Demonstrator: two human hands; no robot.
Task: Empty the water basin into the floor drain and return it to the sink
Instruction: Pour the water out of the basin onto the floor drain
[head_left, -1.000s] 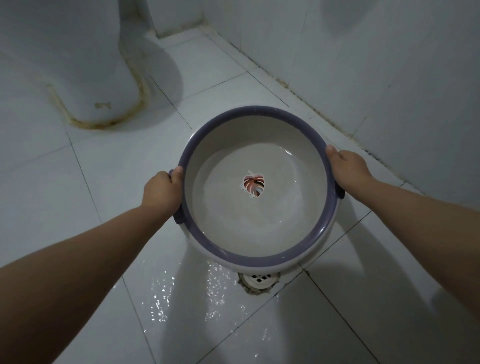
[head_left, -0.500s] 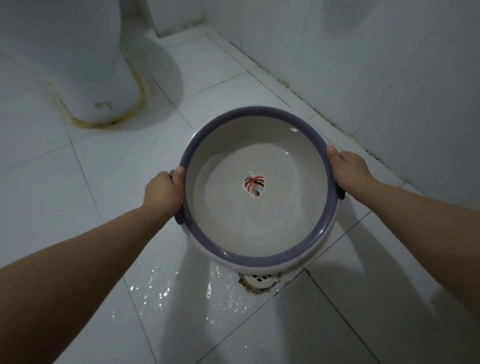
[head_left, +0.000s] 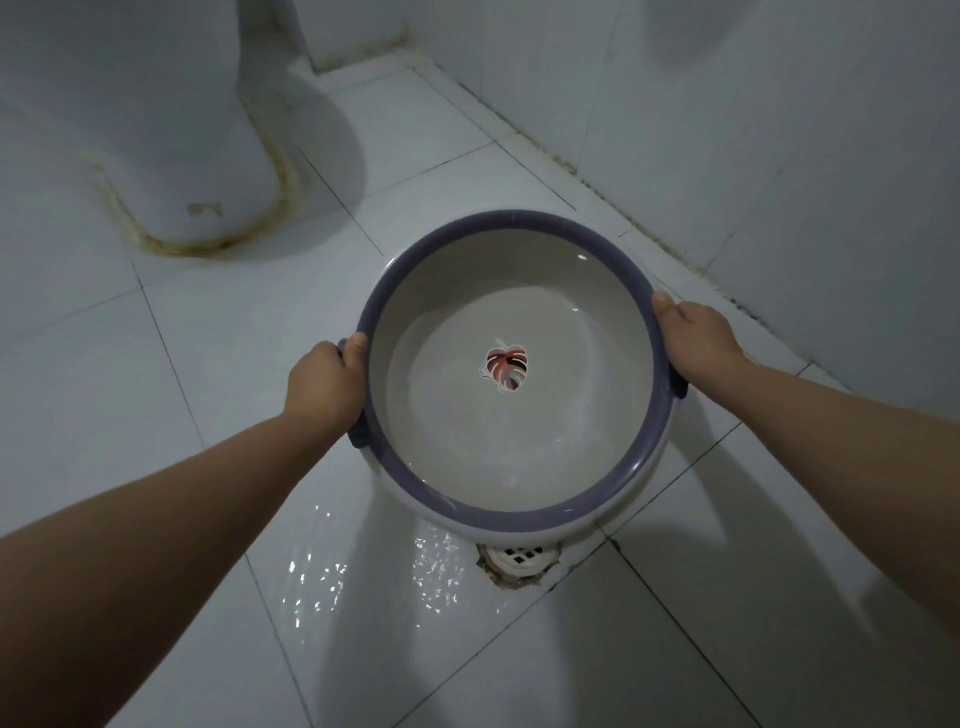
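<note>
I hold a round white water basin with a purple rim and a leaf picture at its bottom, above the tiled floor. My left hand grips its left rim and handle. On the opposite rim, my right hand grips the right handle. A shallow layer of water lies inside the basin. The floor drain, a white grate in a rough hole, shows just under the basin's near edge, partly hidden by it. The sink is out of view.
The base of a white toilet with stained sealant stands at the upper left. A tiled wall runs along the right. The floor tiles near the drain are wet and glinting.
The basin and both hands have stayed almost still. Ripples in the water have settled and the wet glints on the floor have shifted a little.
</note>
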